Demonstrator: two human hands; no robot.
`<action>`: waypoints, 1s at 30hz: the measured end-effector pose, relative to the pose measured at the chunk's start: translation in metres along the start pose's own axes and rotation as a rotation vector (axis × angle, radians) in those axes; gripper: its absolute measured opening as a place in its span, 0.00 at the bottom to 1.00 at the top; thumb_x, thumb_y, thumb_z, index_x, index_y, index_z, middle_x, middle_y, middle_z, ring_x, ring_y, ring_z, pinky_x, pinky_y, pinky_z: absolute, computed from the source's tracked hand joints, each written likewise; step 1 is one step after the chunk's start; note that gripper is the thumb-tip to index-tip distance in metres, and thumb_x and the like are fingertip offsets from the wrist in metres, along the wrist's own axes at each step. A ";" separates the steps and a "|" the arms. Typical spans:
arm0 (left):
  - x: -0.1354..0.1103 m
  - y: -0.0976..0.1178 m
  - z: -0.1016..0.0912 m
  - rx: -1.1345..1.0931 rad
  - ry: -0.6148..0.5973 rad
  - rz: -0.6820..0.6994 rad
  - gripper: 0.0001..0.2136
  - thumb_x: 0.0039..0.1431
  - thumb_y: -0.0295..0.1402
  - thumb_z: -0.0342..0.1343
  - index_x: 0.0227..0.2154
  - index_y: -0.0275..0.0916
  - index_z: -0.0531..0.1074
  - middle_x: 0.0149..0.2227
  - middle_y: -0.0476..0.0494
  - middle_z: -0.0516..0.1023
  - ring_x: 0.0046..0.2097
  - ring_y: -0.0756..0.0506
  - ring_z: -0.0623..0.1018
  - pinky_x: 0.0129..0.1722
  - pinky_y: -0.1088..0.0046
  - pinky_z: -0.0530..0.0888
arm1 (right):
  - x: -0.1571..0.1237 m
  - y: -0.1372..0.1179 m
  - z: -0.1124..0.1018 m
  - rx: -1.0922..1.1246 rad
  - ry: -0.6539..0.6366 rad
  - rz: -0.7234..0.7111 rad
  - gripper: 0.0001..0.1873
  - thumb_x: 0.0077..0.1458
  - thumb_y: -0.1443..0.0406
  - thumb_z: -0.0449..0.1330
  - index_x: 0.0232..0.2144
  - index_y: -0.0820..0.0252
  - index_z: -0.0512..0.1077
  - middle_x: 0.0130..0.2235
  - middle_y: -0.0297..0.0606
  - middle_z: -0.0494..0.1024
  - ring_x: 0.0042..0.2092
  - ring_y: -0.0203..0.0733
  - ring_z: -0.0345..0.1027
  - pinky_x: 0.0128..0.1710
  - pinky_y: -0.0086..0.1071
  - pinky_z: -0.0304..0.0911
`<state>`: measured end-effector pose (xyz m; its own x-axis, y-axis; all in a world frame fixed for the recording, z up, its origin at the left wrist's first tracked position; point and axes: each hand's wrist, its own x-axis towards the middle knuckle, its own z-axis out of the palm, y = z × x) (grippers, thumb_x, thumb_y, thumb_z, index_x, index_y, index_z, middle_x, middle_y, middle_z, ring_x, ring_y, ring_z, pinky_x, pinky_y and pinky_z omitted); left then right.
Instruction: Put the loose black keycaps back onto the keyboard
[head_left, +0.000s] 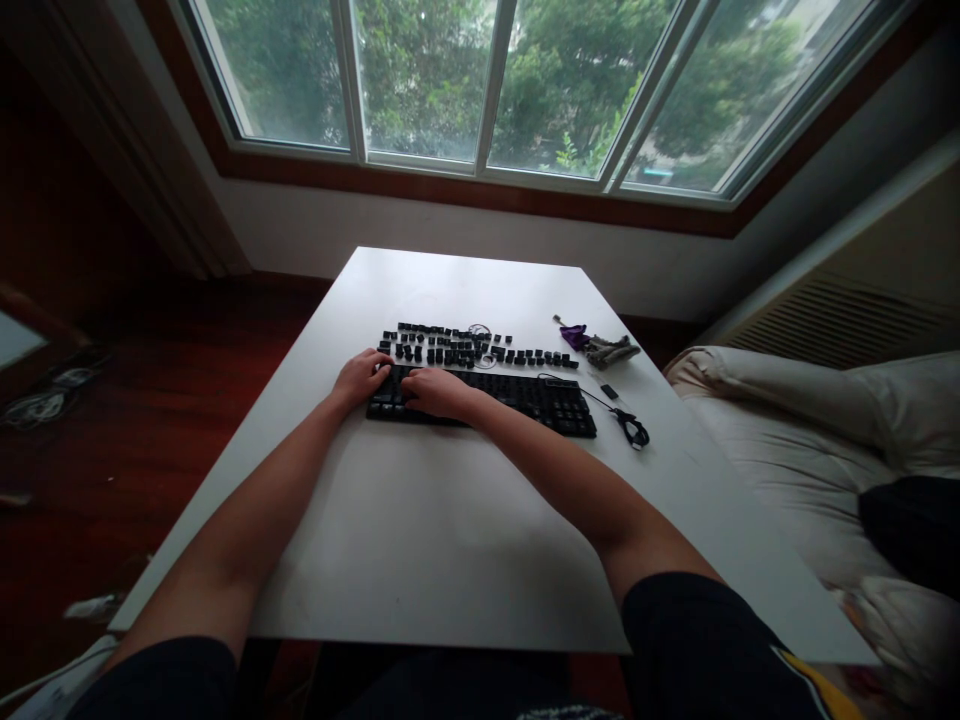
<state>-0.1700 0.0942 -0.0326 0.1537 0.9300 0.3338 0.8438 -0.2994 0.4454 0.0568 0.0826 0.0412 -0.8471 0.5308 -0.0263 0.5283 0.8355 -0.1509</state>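
Note:
A black keyboard [517, 395] lies across the middle of the white table, with its cable at the upper right. At its top left corner, my left hand [363, 376] rests with fingers bent around the edge. My right hand [435, 391] is over the left part of the keyboard, fingers curled down and pressed together; whatever is between the fingertips is hidden. Just beyond the keyboard, many loose black keycaps [450, 352] stand in rough rows, with thin wire loops [480, 332] among them.
On the right of the table [420, 530] are a coiled black cable [632, 430], a small black piece [609, 391], a grey cloth or glove [611, 351] and a purple-handled brush-like item [574, 336]. A beige sofa [780, 430] stands to the right, a window [480, 90] ahead.

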 end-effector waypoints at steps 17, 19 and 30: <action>-0.002 0.004 -0.002 0.024 0.001 -0.003 0.15 0.64 0.38 0.49 0.46 0.44 0.78 0.46 0.44 0.76 0.46 0.42 0.76 0.48 0.66 0.72 | -0.020 -0.026 0.015 -0.076 0.150 0.104 0.11 0.65 0.65 0.55 0.39 0.63 0.77 0.46 0.45 0.76 0.48 0.45 0.69 0.45 0.32 0.63; -0.002 0.004 -0.002 0.024 0.001 -0.001 0.14 0.64 0.38 0.49 0.46 0.44 0.78 0.46 0.44 0.76 0.46 0.42 0.76 0.48 0.66 0.72 | -0.020 -0.023 0.017 -0.057 0.173 0.098 0.10 0.64 0.64 0.56 0.39 0.62 0.77 0.45 0.44 0.76 0.48 0.45 0.69 0.45 0.32 0.63; 0.000 0.003 0.000 0.003 -0.005 -0.008 0.15 0.64 0.38 0.49 0.47 0.44 0.78 0.47 0.43 0.76 0.46 0.42 0.76 0.49 0.66 0.72 | -0.014 -0.011 0.022 -0.006 0.232 0.087 0.09 0.60 0.61 0.59 0.36 0.60 0.78 0.43 0.41 0.77 0.44 0.43 0.70 0.38 0.30 0.60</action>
<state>-0.1675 0.0930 -0.0308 0.1496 0.9332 0.3266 0.8466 -0.2916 0.4453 0.0617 0.0627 0.0213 -0.7628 0.6184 0.1888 0.5994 0.7858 -0.1521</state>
